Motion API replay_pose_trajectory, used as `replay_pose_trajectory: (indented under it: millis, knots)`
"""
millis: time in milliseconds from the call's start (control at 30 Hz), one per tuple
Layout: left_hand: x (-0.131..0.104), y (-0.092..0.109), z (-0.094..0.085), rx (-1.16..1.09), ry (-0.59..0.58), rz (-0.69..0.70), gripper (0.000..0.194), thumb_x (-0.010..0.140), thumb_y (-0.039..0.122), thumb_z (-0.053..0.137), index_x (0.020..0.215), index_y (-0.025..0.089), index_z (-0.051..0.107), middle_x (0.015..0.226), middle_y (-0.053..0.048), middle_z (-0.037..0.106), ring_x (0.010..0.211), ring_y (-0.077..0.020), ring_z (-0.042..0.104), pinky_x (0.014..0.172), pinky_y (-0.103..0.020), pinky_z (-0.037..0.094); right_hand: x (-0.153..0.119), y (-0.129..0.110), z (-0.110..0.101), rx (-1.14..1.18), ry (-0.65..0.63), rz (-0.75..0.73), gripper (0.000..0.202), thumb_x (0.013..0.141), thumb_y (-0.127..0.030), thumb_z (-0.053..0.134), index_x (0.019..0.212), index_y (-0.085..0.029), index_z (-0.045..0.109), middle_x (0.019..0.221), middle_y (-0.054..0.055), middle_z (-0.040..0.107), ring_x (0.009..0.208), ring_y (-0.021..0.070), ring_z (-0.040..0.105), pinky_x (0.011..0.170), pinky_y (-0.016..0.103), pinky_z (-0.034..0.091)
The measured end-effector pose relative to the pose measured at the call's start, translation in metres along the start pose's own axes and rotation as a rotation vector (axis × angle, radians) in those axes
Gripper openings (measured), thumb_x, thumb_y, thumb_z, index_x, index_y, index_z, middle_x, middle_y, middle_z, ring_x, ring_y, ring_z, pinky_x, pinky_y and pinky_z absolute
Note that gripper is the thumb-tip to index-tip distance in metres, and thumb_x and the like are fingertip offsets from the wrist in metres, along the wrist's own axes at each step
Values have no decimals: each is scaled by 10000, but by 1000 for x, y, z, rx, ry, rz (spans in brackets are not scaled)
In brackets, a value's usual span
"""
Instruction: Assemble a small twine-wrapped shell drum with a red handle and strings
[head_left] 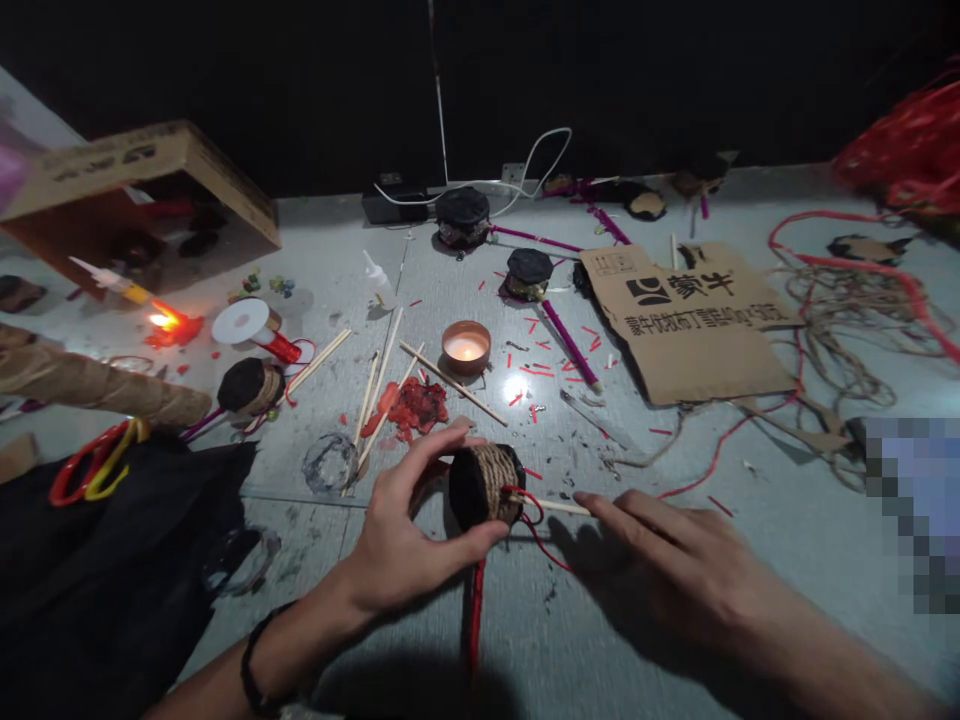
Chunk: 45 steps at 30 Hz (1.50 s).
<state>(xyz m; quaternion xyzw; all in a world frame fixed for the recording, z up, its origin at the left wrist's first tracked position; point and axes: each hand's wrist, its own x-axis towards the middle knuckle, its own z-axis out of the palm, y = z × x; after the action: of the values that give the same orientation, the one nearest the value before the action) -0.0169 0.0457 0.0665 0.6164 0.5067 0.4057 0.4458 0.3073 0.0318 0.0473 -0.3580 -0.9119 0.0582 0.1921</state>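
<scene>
My left hand (409, 530) is curled around a small handmade rattle drum (491, 480), fingers at its far side and thumb at its near side. Black cloth covers the drum's face, and twine is wound round its body. A red handle (475, 615) points down toward me from the drum. From the right, my right hand (675, 555) pinches a thin wooden stick (559, 507). The stick's tip meets the twine beside a looped red cord (536, 515). Beyond the drum lie hardened red wax (420, 405) and a lit tealight (467, 348).
Loose sticks (386, 370) lie left of the tealight. A burning candle (161, 320) flames near the open carton (187, 180). Red-and-yellow scissors (101, 465) rest on black cloth (97, 570). Right are flattened cardboard (697, 350) and tangled twine (832, 330). Finished-looking drums (529, 275) stand behind.
</scene>
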Motion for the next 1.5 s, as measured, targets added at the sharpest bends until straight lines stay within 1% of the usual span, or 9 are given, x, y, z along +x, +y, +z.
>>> replay_pose_trajectory:
  millis: [133,233,433,633,833,1033,1233,1367,1500]
  knots:
    - [2,3,1,-66,-28,-27,774,802,312,961,1479,283,586,1453,-135,726,1300,-334,733,1097,-493,637,-2,4,-3,4,11,-31,1005,851,62,435,1780,-225,178,1144,101,798,837,225,784,618,339,565]
    - [3,7,1,-112,-34,-31,776,794,298,962,1475,279,590,1403,-125,757,1269,-321,747,1078,-463,639,-4,5,-6,7,45,-28,1002,886,69,420,1786,-270,141,1132,85,797,845,223,779,637,343,570]
    - [2,4,0,-112,-40,-32,754,798,284,957,1462,300,601,1401,-99,760,1263,-292,750,1071,-406,630,-6,5,-3,-7,25,-23,1028,841,58,438,1784,-237,155,1128,93,787,838,225,778,623,343,563]
    - [1,3,2,-81,-34,-18,758,803,277,950,1472,292,593,1400,-103,760,1266,-292,749,1095,-422,621,-1,6,-5,-20,45,-31,922,851,57,446,1731,-191,328,1058,74,769,771,202,755,585,332,526]
    - [1,7,5,-171,-44,-51,739,792,272,948,1449,258,608,1364,-122,775,1239,-294,760,1052,-421,650,1,7,-14,-36,106,-53,992,882,111,408,1781,-243,181,999,35,759,758,174,734,616,333,510]
    - [2,4,2,-195,-47,-57,755,765,265,961,1440,281,625,1356,-115,777,1255,-295,755,1048,-416,647,2,8,-13,-76,121,-31,984,886,93,407,1780,-257,192,987,27,751,730,154,713,597,324,481]
    - [1,5,3,-187,-47,-12,753,767,231,951,1441,279,621,1352,-107,782,1192,-265,781,1033,-378,653,-7,10,-10,-29,81,-30,933,911,82,413,1769,-242,247,1044,55,744,787,174,728,627,328,494]
    - [2,5,3,-170,-43,-20,747,766,233,953,1434,273,621,1345,-105,787,1194,-264,783,1031,-371,656,-7,9,-10,4,90,-25,919,935,87,411,1772,-250,237,1010,56,737,745,180,711,584,335,474]
    - [3,6,3,-153,-56,-27,732,776,247,948,1426,271,614,1348,-99,790,1198,-259,784,1043,-372,655,-4,10,-12,6,79,-45,868,973,60,416,1773,-223,235,1006,69,728,742,191,709,580,344,482]
